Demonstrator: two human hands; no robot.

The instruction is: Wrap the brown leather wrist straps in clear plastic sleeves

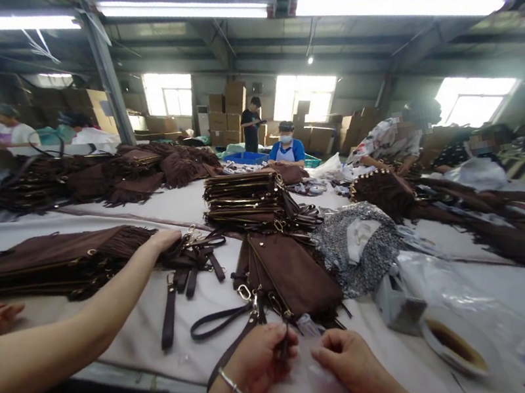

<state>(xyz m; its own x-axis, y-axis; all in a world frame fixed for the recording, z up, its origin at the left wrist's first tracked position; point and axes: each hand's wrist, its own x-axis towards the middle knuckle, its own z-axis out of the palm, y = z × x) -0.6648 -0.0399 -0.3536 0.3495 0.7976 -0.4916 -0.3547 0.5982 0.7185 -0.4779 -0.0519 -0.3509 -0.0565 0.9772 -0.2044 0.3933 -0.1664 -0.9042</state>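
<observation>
My left hand (263,359), with a silver bangle at the wrist, is closed on a dark brown strap at the table's front edge. My right hand (345,356) pinches a clear plastic piece (324,382) just beside it. Right above both hands lie brown pouches (292,271) with fringes, zips and metal clasps. A looped wrist strap (222,321) spreads to their left. Behind them stands a tall stack of brown zipped pouches (243,203).
At the left, another person's arm (93,323) reaches to a pile of straps (193,264) beside stacked pouches (48,260). A grey tape dispenser (399,304), a tape roll (453,345) and speckled cloth (357,241) lie right. More people work behind.
</observation>
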